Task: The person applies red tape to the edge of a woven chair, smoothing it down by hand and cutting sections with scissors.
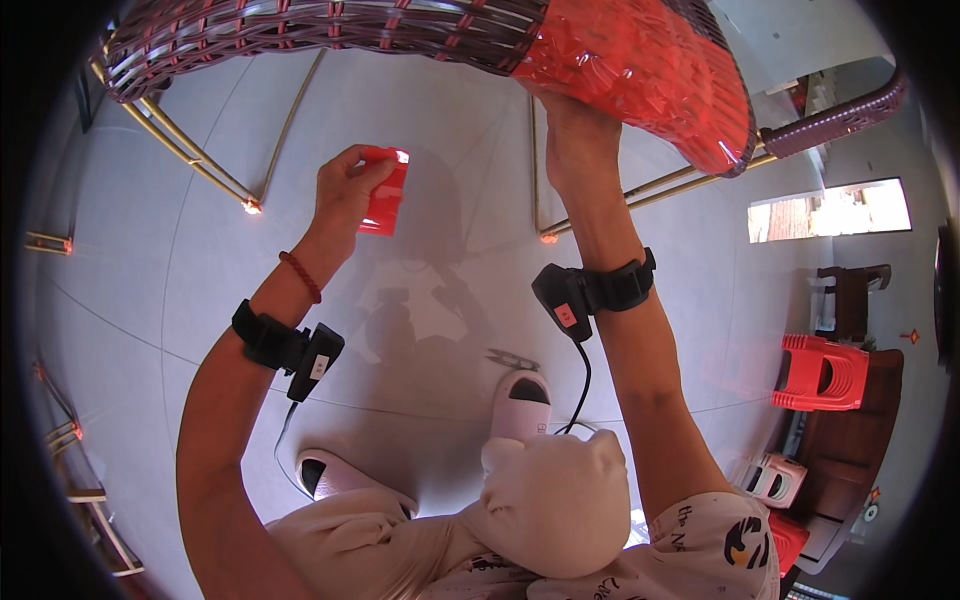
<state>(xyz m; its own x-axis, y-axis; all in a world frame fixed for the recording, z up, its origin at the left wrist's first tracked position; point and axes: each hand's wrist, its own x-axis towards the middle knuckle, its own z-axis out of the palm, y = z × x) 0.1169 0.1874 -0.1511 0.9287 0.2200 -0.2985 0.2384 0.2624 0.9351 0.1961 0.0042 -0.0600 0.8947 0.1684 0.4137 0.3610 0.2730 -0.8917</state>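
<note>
Left grip [345, 192] pinches red strip [382, 208], clear of woven edge [400, 38].

Two hands [343, 192] [582, 128], one red piece [383, 208], two wristbands [268, 337] [620, 287], two slippers [345, 478] [518, 422]

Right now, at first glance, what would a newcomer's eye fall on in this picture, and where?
First, the glossy red covering on the right part of the dark woven furniture at the top, its lower edge partly hiding the right hand. Next, the small red piece in the grip of the left hand, left of centre. Then the stacked red stools at the far right.
</note>
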